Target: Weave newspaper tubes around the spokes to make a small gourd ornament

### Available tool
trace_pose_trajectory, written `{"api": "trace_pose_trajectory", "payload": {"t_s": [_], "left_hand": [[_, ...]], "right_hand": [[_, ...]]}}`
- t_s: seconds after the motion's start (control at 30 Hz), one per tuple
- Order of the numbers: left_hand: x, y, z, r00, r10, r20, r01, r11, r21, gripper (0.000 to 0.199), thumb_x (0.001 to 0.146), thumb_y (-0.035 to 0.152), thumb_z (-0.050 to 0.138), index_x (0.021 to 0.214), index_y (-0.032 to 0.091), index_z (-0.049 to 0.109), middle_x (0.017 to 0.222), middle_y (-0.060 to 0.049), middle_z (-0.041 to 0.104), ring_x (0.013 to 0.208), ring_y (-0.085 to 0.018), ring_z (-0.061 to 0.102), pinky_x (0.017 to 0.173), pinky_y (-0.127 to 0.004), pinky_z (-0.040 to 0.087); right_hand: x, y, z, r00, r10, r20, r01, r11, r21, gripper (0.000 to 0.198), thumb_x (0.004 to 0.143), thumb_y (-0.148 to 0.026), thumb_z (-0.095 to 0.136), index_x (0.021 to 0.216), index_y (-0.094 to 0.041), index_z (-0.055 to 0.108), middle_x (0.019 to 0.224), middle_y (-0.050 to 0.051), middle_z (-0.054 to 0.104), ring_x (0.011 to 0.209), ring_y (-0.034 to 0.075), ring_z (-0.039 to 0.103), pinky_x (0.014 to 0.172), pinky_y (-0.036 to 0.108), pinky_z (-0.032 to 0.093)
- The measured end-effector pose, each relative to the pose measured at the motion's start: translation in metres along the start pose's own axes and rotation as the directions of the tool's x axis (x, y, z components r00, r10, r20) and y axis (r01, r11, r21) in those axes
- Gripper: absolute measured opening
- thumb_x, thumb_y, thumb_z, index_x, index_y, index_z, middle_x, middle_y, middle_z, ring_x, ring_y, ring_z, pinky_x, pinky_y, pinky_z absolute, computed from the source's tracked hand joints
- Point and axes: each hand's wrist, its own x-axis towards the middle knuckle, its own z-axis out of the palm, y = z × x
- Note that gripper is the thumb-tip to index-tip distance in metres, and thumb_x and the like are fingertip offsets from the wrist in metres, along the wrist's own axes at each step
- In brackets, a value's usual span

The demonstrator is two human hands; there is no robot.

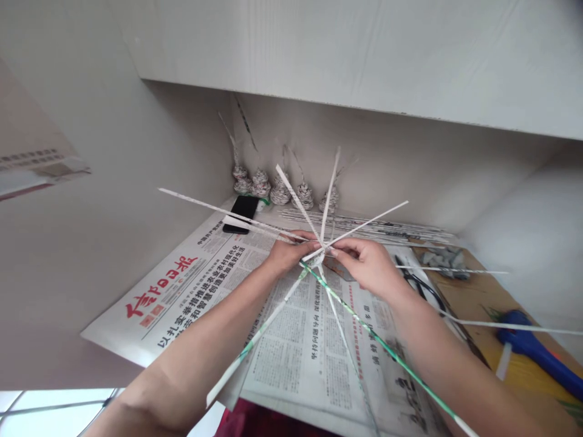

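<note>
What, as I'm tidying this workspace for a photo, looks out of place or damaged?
Nothing looks spilled or clearly damaged. The black smartphone seems slightly out of place, a gadget beside gourd-shaped paper weavings. The paper strips held by the left hand and right hand splay unevenly, perhaps deliberately.

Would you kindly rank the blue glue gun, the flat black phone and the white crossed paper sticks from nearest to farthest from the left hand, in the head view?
1. White crossed paper sticks: held in the left hand.
2. Flat black phone: beyond that hand, to its left.
3. Blue glue gun: at the far right.
</note>
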Motion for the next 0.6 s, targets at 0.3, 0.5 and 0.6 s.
{"api": "trace_pose_trajectory", "payload": {"t_s": [0.3,0.5,0.6], "left_hand": [[0.0002,0.0036,-0.0009,0.994,0.111,-0.008,-0.108,0.981,0.162,0.025,0.063,0.035,0.078,0.077,0.014,0.073,0.074,-0.005,0.071,0.069,-0.017,0.063,0.067,-0.028,0.048],[-0.0014,0.0045,0.0009,0.995,0.102,0.018,-0.104,0.976,0.193,0.026,0.063,0.036,0.078,0.077,0.014,0.073,0.073,-0.006,0.071,0.068,-0.017,0.062,0.067,-0.027,0.048],[-0.0021,0.0062,0.0009,0.993,0.108,0.037,-0.113,0.974,0.195,0.025,0.064,0.036,0.078,0.076,0.015,0.073,0.072,-0.005,0.071,0.068,-0.017,0.062,0.067,-0.027,0.048]], "right_hand": [[-0.0003,-0.0016,0.0058,0.993,0.122,0.006,-0.119,0.963,0.243,0.02,0.079,-0.032,0.059,0.084,-0.02,0.074,0.07,0.003,0.072,0.063,0.018,0.066,0.054,0.027,0.05],[-0.0019,-0.0021,0.0066,0.99,0.142,-0.008,-0.135,0.955,0.265,0.016,0.077,-0.03,0.061,0.08,-0.021,0.074,0.07,0.003,0.072,0.063,0.018,0.066,0.053,0.026,0.049],[-0.0015,0.0028,0.01,0.989,0.147,-0.029,-0.134,0.953,0.272,0.017,0.077,-0.031,0.061,0.081,-0.02,0.073,0.072,0.002,0.073,0.062,0.017,0.066,0.054,0.026,0.049]]}}
